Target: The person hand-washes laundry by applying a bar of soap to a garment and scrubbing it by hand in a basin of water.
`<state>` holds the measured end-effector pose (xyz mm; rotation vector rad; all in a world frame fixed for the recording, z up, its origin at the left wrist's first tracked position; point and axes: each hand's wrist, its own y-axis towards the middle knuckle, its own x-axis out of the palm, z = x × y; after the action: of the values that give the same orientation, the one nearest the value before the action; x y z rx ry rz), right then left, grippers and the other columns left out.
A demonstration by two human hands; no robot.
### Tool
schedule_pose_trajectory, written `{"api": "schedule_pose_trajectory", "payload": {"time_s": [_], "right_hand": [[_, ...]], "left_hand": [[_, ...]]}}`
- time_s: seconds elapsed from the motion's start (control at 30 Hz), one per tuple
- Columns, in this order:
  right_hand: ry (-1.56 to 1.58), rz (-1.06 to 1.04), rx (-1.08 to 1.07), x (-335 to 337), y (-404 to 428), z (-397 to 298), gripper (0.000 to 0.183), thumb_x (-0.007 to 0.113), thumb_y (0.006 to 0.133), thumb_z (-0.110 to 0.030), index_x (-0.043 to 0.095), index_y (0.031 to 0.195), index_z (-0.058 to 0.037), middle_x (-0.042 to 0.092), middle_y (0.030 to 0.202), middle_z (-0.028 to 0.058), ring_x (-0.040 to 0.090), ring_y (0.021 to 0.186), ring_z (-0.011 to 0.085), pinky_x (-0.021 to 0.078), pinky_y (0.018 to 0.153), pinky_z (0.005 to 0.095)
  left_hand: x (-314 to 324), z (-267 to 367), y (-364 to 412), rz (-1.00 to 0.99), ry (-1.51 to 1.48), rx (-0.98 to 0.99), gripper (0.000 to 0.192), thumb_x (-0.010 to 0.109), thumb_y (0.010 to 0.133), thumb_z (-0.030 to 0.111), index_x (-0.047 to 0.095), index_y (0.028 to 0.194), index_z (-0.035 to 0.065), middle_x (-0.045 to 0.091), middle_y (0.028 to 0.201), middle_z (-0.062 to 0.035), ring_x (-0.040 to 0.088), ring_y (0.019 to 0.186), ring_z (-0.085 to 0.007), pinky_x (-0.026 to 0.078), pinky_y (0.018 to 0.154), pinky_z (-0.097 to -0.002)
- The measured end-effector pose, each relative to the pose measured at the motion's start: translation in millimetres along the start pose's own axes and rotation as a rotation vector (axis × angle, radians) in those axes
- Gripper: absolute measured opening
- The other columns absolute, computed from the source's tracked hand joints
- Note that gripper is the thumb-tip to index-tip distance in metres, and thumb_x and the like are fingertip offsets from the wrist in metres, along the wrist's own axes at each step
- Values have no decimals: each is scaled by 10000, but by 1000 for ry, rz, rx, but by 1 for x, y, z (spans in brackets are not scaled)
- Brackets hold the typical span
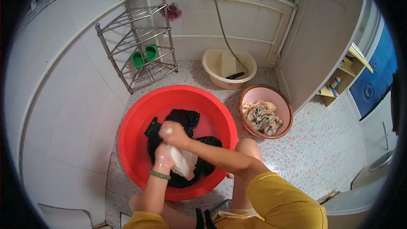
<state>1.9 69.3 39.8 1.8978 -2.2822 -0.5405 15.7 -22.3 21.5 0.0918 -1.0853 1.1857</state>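
Note:
Before me on the floor stands a large red plastic tub (133, 162). Black wet garments (208, 141) lie in it, in shallow water. Over the tub my left hand (163, 156), with a green bangle (159, 175) at the wrist, grips a white cloth (182, 162). My right hand (173, 133) is closed on the same cloth, just above and touching the left. A bit of white shows between its fingers, and the rest of the cloth hangs towards me above the black garments.
A pink basin (267, 93) with patterned wet clothes (263, 118) stands right of the tub. Behind it sits a cream washtub (211, 75) holding a black shower head (235, 76) on a hose. A metal corner rack (111, 55) with green slippers (138, 59) stands back left. A partition (318, 38) rises at right.

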Motion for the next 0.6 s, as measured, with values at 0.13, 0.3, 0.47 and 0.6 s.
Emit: {"api": "schedule_pose_trajectory", "payload": {"time_s": [0.13,0.3,0.47,0.6], "right_hand": [[-7,-243,-642,35,-49,-65,160,583,571,-186,494,623,-63,523,668,96,510,601,289,385,513,378],[-392,-40,-293,14,-11,-28,225,508,747,-253,494,634,-58,517,632,149,515,574,354,412,515,430],[-161,67,194,-19,13,-10,167,560,717,-179,517,656,-30,514,650,178,514,604,364,417,536,402],[121,-124,-294,14,-32,-31,107,573,670,-106,501,670,-27,497,716,118,497,691,265,408,619,353]], "left_hand": [[-53,46,23,-137,-1,-165,317,471,827,350,547,594,148,549,596,-35,511,571,-184,429,537,-353],[-18,-13,6,-18,-203,53,259,414,854,326,541,864,100,570,790,-54,545,716,-193,461,637,-342],[-10,-5,4,-35,193,-74,284,375,861,270,540,965,64,583,919,-88,569,831,-212,459,736,-358],[-35,17,22,-477,-173,-138,261,399,854,292,540,946,93,586,872,-89,575,795,-236,473,715,-374]]}}
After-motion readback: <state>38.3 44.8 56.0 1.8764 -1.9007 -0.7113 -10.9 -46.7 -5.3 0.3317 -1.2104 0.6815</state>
